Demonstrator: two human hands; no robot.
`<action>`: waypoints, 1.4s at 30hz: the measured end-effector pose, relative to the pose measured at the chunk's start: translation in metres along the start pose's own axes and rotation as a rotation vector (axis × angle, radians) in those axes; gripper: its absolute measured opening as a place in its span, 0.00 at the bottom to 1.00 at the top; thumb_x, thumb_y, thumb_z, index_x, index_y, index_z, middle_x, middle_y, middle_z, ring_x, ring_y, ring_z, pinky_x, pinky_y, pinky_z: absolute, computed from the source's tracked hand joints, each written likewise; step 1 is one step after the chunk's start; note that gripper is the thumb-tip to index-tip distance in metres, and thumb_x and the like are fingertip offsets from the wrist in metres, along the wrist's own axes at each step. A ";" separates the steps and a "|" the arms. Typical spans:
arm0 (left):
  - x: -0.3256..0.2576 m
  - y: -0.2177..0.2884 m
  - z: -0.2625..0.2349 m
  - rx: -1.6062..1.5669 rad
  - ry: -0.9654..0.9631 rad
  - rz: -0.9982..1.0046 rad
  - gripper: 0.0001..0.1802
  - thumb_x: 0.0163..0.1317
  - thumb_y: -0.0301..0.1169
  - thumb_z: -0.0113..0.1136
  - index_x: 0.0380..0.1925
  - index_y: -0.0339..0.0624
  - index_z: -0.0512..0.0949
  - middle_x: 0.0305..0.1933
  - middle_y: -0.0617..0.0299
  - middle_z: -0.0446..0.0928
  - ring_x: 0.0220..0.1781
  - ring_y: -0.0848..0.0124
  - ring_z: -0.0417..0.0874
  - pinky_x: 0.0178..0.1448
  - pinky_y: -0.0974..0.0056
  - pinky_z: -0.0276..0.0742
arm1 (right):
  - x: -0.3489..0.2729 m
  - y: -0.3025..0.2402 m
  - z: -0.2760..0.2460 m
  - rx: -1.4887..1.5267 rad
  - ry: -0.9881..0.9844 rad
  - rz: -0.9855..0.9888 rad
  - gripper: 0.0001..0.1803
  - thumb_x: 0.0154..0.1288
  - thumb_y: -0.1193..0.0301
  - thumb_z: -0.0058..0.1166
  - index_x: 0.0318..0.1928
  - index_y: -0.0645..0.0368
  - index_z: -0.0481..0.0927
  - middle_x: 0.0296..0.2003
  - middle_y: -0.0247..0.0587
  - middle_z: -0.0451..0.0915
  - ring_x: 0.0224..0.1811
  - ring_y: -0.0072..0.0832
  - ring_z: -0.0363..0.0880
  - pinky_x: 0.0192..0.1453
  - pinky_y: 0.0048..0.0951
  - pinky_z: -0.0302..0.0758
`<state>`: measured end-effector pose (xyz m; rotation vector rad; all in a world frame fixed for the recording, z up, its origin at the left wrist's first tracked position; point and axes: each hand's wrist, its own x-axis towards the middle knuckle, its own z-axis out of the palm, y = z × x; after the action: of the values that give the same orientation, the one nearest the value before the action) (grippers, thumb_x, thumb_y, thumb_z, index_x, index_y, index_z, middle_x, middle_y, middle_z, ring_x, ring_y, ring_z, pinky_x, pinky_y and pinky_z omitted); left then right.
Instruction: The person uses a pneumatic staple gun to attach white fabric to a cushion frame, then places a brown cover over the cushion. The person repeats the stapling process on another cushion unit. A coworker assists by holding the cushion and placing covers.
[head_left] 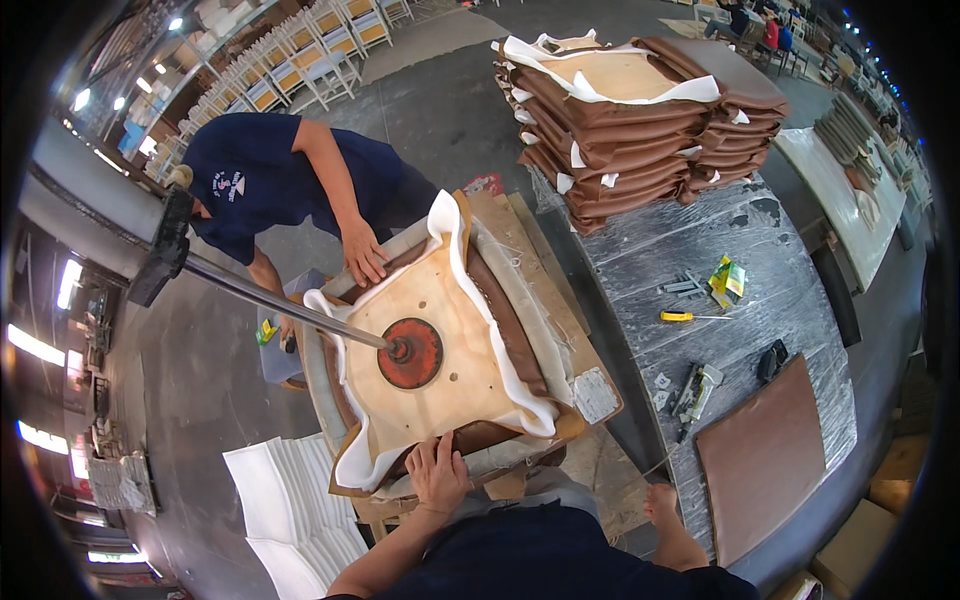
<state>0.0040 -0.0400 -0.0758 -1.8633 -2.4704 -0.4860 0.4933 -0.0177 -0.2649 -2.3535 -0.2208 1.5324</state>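
A seat panel lies bottom-up in front of me, its plywood board (440, 310) ringed by white padding (500, 345) and a brown cover (515, 345). On the board presses a round red plate (411, 353) at the end of a metal rod (290, 305). My left hand (437, 476) rests at the near edge of the panel, fingers stretched over the cover. By the near left edge of the worktable, my right hand (660, 503) is curled closed; what it holds, if anything, is hidden. A co-worker's hand (363, 255) lies on the panel's far edge.
On the plastic-wrapped worktable (640, 270) stand stacked brown covered seats (630, 140). A yellow-handled screwdriver (680, 316), staple strips (683, 285), a staple gun (695, 395) and a brown panel (760, 460) lie there too. White padding sheets (295, 500) are piled at lower left.
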 end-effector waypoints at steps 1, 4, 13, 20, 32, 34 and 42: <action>0.001 0.002 0.004 -0.005 -0.008 -0.008 0.27 0.71 0.38 0.65 0.69 0.46 0.83 0.61 0.50 0.79 0.65 0.46 0.78 0.71 0.40 0.70 | -0.006 0.001 0.002 -0.022 0.000 0.022 0.14 0.77 0.68 0.64 0.57 0.59 0.86 0.35 0.39 0.85 0.25 0.30 0.82 0.22 0.37 0.71; -0.001 0.006 0.006 -0.009 0.011 -0.027 0.26 0.71 0.38 0.65 0.69 0.47 0.84 0.60 0.50 0.79 0.64 0.46 0.78 0.72 0.40 0.70 | -0.016 -0.012 0.014 -0.115 -0.031 -0.013 0.14 0.76 0.69 0.65 0.57 0.61 0.87 0.36 0.42 0.87 0.24 0.32 0.83 0.22 0.37 0.73; -0.008 0.001 -0.001 -0.053 0.055 0.030 0.26 0.70 0.36 0.68 0.68 0.47 0.84 0.60 0.52 0.80 0.63 0.48 0.80 0.72 0.41 0.70 | 0.008 -0.057 0.057 -0.097 -0.131 -0.257 0.15 0.75 0.69 0.71 0.57 0.61 0.88 0.33 0.40 0.86 0.28 0.30 0.86 0.25 0.34 0.80; 0.008 0.037 0.007 -0.401 -0.172 0.424 0.24 0.66 0.29 0.73 0.63 0.45 0.86 0.59 0.52 0.82 0.61 0.49 0.83 0.67 0.43 0.76 | -0.003 -0.047 0.054 -0.130 0.014 -0.259 0.20 0.74 0.67 0.71 0.61 0.64 0.89 0.44 0.44 0.92 0.31 0.31 0.89 0.31 0.37 0.83; 0.021 0.063 0.045 -0.298 -0.203 0.652 0.25 0.70 0.36 0.70 0.66 0.43 0.84 0.69 0.42 0.78 0.67 0.39 0.79 0.71 0.37 0.73 | 0.015 -0.023 -0.074 -0.023 0.538 -0.262 0.19 0.69 0.60 0.73 0.52 0.59 0.95 0.44 0.49 0.95 0.48 0.42 0.94 0.56 0.44 0.87; 0.020 0.062 0.045 -0.203 -0.205 0.662 0.31 0.70 0.39 0.71 0.70 0.40 0.81 0.71 0.40 0.77 0.69 0.37 0.78 0.71 0.36 0.73 | 0.034 -0.042 -0.098 -0.042 0.646 -0.300 0.18 0.70 0.60 0.72 0.50 0.60 0.95 0.38 0.48 0.94 0.37 0.35 0.93 0.47 0.41 0.87; 0.015 0.072 0.035 0.345 -0.485 0.641 0.43 0.74 0.47 0.71 0.81 0.34 0.69 0.77 0.25 0.70 0.79 0.27 0.68 0.81 0.24 0.63 | 0.185 -0.177 -0.175 0.001 0.819 -0.249 0.17 0.67 0.59 0.69 0.47 0.58 0.95 0.50 0.54 0.94 0.57 0.51 0.92 0.67 0.49 0.85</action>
<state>0.0732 0.0000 -0.0889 -2.6310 -1.7872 0.4252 0.7371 0.1717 -0.2969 -2.6062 -0.2880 0.3875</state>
